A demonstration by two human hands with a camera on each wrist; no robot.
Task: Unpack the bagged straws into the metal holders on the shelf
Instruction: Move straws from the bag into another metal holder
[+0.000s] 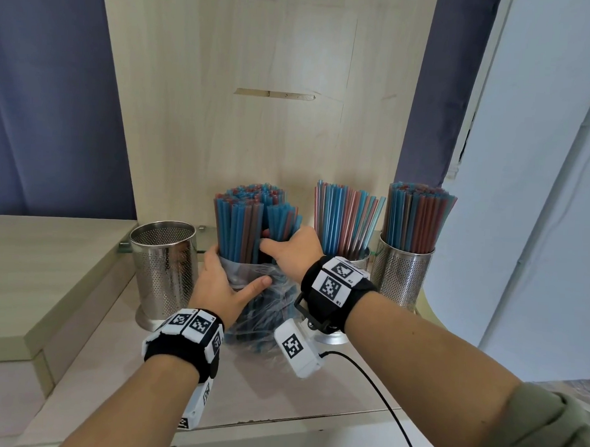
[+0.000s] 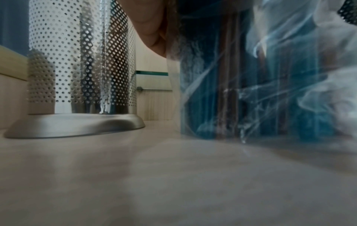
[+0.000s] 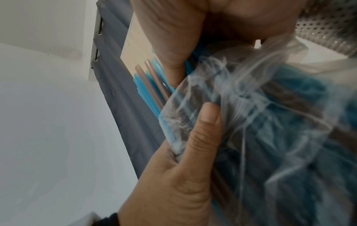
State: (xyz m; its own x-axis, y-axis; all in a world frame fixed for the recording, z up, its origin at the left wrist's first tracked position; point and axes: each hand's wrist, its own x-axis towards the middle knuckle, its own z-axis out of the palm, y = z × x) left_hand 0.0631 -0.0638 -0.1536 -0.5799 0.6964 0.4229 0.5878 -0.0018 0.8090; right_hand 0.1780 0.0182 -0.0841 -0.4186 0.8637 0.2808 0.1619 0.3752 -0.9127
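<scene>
A clear plastic bag (image 1: 265, 310) of blue and red-brown straws (image 1: 242, 220) stands upright on the wooden shelf (image 1: 278, 393). My left hand (image 1: 225, 284) wraps round the bag's upper part, with the thumb (image 3: 203, 122) pressed on the plastic. Just above it, my right hand (image 1: 290, 250) grips a small bunch of straws (image 1: 281, 222) that sticks out of the bag's open top. An empty perforated metal holder (image 1: 163, 267) stands directly left of the bag (image 2: 251, 91). In the left wrist view this holder (image 2: 77, 61) is close beside the bag.
Two more metal holders stand to the right, both filled with straws: one (image 1: 346, 222) mostly hidden behind my right wrist, the other (image 1: 402, 276) at the far right. A raised wooden step (image 1: 44, 278) borders the shelf on the left. A black cable (image 1: 380, 398) trails from my right wrist.
</scene>
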